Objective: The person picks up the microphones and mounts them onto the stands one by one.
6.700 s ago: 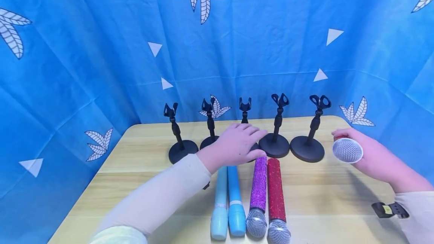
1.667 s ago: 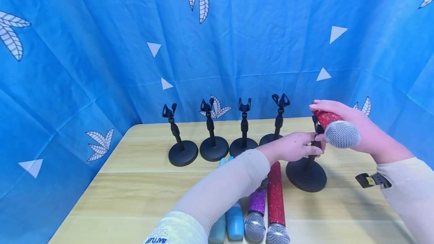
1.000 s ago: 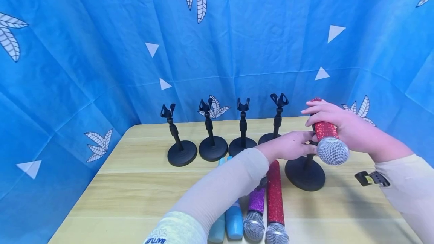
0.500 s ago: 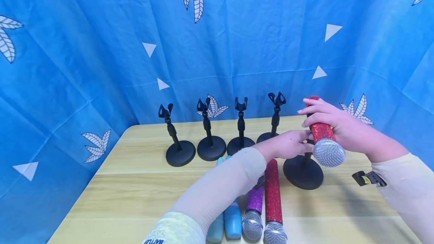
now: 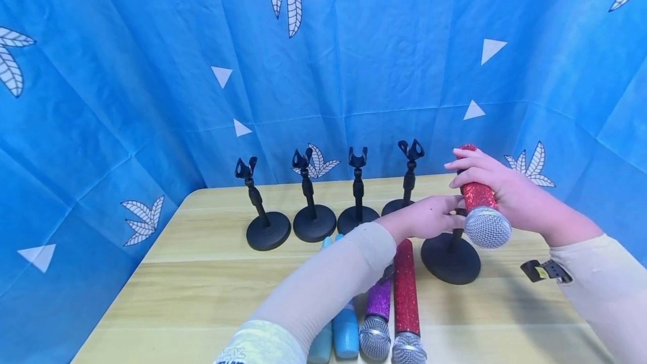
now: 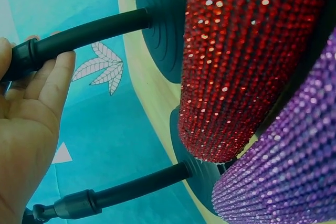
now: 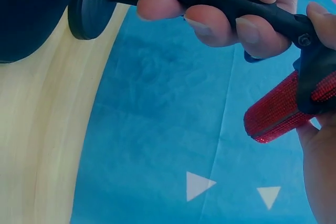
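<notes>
My left hand (image 5: 427, 217) grips the pole of the rightmost black microphone stand (image 5: 451, 260); in the left wrist view its fingers curl round the pole (image 6: 94, 32). Over that stand's top, my right hand (image 5: 515, 192) holds a red glittery microphone (image 5: 479, 195) with a silver mesh head tilted down toward me. In the right wrist view the red handle (image 7: 273, 114) lies in the stand's black clip (image 7: 312, 74). How deep it sits is partly hidden by the hand. Below my left forearm lie another red microphone (image 5: 406, 288) and a purple one (image 5: 379, 302).
Two blue microphones (image 5: 346, 333) lie left of the purple one, partly under my left sleeve. Several more black stands (image 5: 268, 230) with bare clips line the back of the wooden table (image 5: 202, 274). A blue patterned curtain (image 5: 394, 44) hangs behind.
The rightmost stand has come forward from the back row, gripped by my left hand. My right hand has brought the red microphone from the right onto its clip; lately both hands barely move.
</notes>
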Demonstrator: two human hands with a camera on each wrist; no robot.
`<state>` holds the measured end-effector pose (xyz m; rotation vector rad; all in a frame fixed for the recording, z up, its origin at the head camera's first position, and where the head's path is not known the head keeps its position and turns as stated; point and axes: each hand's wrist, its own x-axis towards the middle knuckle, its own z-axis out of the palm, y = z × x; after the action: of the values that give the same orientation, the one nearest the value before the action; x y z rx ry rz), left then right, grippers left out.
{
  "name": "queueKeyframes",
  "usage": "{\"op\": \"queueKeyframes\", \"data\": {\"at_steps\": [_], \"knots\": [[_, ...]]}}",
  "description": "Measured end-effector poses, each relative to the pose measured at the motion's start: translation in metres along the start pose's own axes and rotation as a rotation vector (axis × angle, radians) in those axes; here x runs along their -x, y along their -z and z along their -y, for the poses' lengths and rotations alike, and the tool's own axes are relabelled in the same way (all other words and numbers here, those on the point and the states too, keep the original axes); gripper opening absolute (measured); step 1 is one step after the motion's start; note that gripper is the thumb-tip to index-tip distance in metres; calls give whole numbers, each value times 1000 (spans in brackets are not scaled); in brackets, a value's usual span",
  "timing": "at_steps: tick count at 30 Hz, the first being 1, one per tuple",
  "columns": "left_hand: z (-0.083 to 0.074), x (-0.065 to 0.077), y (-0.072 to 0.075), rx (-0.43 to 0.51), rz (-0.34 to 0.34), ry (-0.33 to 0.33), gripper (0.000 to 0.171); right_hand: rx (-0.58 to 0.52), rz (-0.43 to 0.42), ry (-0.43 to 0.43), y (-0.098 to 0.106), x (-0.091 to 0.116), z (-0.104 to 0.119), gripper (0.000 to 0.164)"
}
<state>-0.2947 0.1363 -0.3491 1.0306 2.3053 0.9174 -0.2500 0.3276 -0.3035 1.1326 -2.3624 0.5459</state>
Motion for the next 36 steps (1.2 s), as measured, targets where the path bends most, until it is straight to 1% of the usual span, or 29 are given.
{"op": "queueKeyframes", "data": {"at_steps": [4, 6, 9, 11, 14, 17, 22, 25, 30, 33, 36], "knots": [[-1, 1, 0, -21, -4, -13, 55, -52, 2, -42, 0, 0, 2, 80], [-2, 1, 1, -48, -10, -27, 53, -68, 4, -68, 2, 1, 3, 81], [-3, 2, 1, -95, -21, -52, 51, -57, 10, -103, 4, 1, 6, 82], [-3, 2, 1, -118, -26, -60, 51, -47, 16, -128, 5, 2, 8, 83], [-4, 2, 0, -129, -30, -57, 52, -21, 28, -171, 6, 2, 10, 85], [-3, 1, -2, -134, -37, -61, 49, -7, 30, -208, 7, 2, 12, 87], [-2, -1, -6, -100, -41, -35, 45, 16, 24, -242, 8, 6, 13, 86], [-2, -2, -8, -74, -41, -16, 45, 35, 20, -250, 10, 8, 13, 85], [-2, -1, -7, -67, -43, -19, 46, 64, 9, -245, 12, 9, 13, 85], [-3, 0, -7, -67, -48, -21, 47, 64, -7, -262, 12, 10, 13, 84], [-3, 0, -7, -62, -53, -19, 47, 45, -16, -302, 12, 13, 13, 84]]}}
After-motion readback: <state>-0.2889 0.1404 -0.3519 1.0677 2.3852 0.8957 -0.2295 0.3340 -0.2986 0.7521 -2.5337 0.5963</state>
